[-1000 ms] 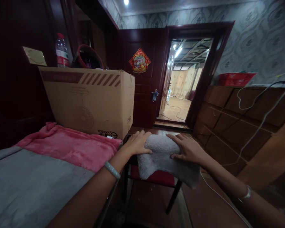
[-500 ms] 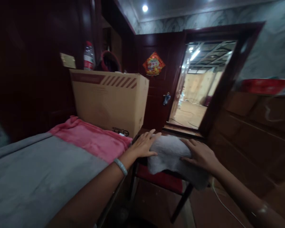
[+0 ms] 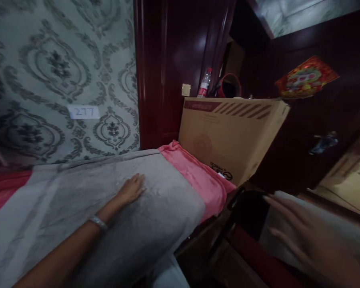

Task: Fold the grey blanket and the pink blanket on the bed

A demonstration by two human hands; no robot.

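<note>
My left hand [image 3: 132,189] lies on a grey blanket [image 3: 168,212], its fingers resting on the surface. That blanket is spread over a bed-like surface, with a pink fleece part [image 3: 195,172] at its far right end. My right hand [image 3: 309,236], blurred, is held with fingers stretched out over a grey cloth [image 3: 339,222]. Whether it touches the cloth I cannot tell. The cloth hangs on a dark chair with a red seat [image 3: 249,248], partly hidden by the hand.
A large cardboard box [image 3: 228,132] stands behind the pink fleece, with a plastic bottle [image 3: 204,83] on top. A dark door [image 3: 294,132] with a handle [image 3: 323,143] is at the right. Patterned wall [image 3: 63,80] bears a "277" label [image 3: 84,112].
My view has turned left. My left hand has left the grey cloth on the chair and moved onto the grey blanket. My right hand stays near the cloth.
</note>
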